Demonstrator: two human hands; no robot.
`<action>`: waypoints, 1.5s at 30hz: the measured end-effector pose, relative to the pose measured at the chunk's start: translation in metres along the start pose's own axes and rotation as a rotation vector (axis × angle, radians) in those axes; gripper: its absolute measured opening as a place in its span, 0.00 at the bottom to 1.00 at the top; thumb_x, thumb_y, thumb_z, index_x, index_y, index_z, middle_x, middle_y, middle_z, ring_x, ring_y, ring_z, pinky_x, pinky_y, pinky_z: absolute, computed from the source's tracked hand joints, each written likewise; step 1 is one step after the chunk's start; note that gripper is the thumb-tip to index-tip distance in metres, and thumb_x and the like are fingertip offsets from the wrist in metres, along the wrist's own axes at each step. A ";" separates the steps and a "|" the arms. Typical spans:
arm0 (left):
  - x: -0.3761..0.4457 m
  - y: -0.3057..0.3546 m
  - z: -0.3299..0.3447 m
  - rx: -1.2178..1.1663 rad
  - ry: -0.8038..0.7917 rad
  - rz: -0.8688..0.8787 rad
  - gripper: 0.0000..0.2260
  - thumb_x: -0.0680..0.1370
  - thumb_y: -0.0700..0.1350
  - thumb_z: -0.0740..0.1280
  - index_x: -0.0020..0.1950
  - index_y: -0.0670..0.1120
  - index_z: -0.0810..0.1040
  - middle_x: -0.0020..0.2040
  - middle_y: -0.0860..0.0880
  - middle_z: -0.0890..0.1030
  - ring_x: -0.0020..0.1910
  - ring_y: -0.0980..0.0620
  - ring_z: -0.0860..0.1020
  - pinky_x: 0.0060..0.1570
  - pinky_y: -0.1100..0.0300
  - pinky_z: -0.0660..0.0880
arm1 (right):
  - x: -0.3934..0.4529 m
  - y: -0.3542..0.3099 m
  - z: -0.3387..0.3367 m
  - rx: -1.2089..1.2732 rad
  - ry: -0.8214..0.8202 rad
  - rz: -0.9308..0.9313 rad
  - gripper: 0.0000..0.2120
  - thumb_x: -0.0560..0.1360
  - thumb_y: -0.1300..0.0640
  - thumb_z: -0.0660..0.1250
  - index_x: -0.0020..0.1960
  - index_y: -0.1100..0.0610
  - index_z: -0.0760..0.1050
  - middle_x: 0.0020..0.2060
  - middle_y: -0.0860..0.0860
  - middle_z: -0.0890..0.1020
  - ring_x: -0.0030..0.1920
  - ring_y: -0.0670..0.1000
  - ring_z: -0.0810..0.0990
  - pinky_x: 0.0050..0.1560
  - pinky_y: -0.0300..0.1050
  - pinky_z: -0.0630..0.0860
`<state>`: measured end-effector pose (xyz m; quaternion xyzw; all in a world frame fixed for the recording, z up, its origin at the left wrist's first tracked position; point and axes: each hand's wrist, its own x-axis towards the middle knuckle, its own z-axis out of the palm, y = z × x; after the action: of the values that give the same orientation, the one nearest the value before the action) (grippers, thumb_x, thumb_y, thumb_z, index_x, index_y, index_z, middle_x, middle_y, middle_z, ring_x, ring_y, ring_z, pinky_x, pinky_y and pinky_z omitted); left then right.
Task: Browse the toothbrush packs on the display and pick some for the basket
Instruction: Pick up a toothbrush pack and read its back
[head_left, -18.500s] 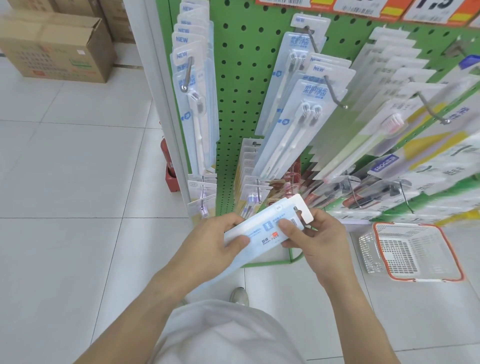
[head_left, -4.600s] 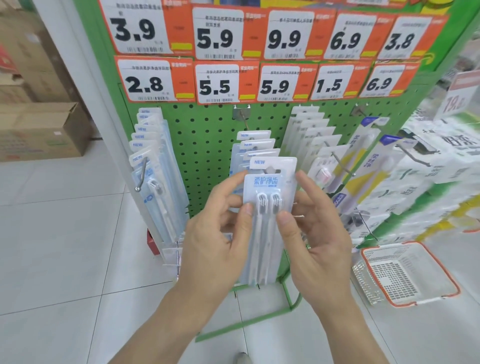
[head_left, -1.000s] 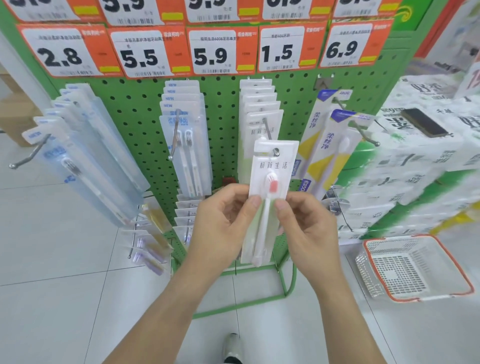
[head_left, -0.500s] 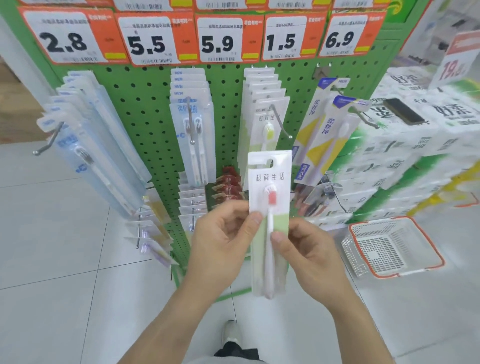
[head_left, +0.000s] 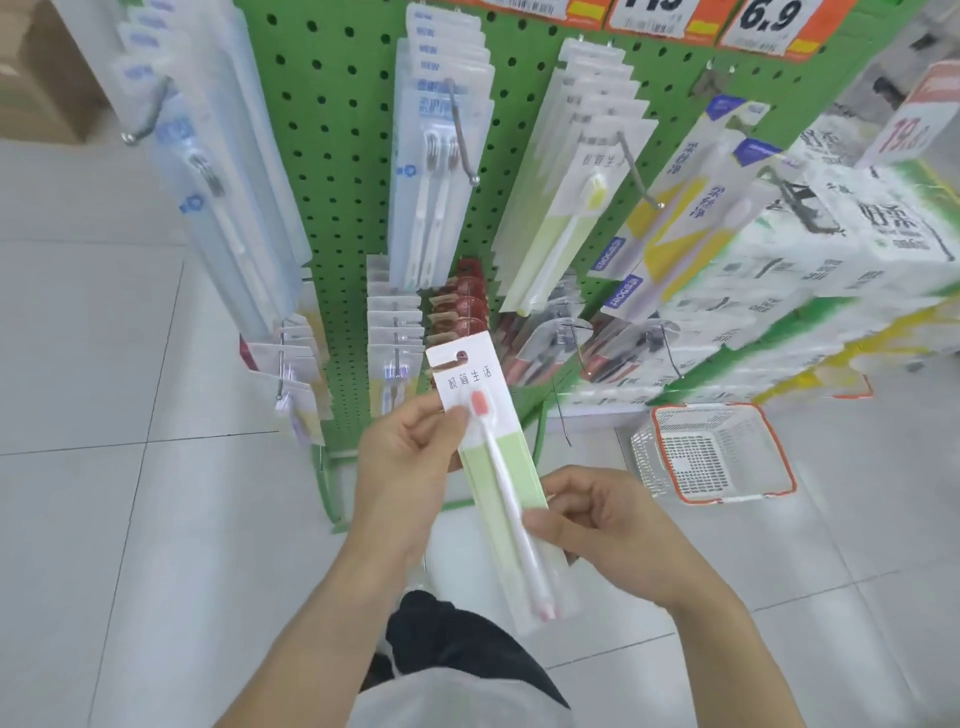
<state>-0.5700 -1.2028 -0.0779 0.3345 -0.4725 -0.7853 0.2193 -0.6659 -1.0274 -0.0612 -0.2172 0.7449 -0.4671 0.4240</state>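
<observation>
Pack (head_left: 496, 467) tilted between your hands: left hand (head_left: 402, 467) pinches upper edge, right hand (head_left: 605, 525) pinches lower part. Basket (head_left: 727, 499) on floor, right.

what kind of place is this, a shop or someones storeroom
Most likely a shop aisle: toothbrush packs hang in rows on hooks from a green pegboard display, orange price tags run along its top, and a red-rimmed shopping basket sits on the tiled floor.

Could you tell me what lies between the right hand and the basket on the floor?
In the head view, only bare white floor tile separates the right hand from the basket.
</observation>
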 end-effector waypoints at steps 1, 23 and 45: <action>0.000 -0.002 0.000 -0.012 0.042 -0.008 0.08 0.80 0.35 0.67 0.52 0.45 0.83 0.46 0.49 0.88 0.44 0.52 0.85 0.48 0.55 0.82 | -0.002 0.002 -0.004 -0.018 -0.049 0.038 0.04 0.75 0.54 0.75 0.48 0.53 0.84 0.35 0.52 0.84 0.35 0.51 0.76 0.38 0.43 0.76; -0.011 -0.059 0.076 0.013 0.488 -0.024 0.03 0.81 0.34 0.66 0.53 0.37 0.79 0.42 0.44 0.87 0.43 0.49 0.86 0.42 0.61 0.82 | 0.054 0.064 -0.146 -0.111 -0.384 0.046 0.03 0.77 0.53 0.74 0.50 0.49 0.85 0.41 0.52 0.86 0.40 0.50 0.82 0.45 0.47 0.79; -0.001 -0.059 0.078 0.007 0.414 0.038 0.06 0.78 0.34 0.70 0.53 0.41 0.82 0.46 0.43 0.87 0.44 0.45 0.86 0.45 0.55 0.84 | 0.064 0.070 -0.151 -0.191 -0.381 0.032 0.14 0.69 0.44 0.78 0.50 0.48 0.81 0.42 0.52 0.87 0.43 0.53 0.83 0.47 0.53 0.76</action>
<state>-0.6279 -1.1283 -0.1046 0.4807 -0.4262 -0.6939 0.3253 -0.8220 -0.9628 -0.1196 -0.3289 0.6956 -0.3379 0.5420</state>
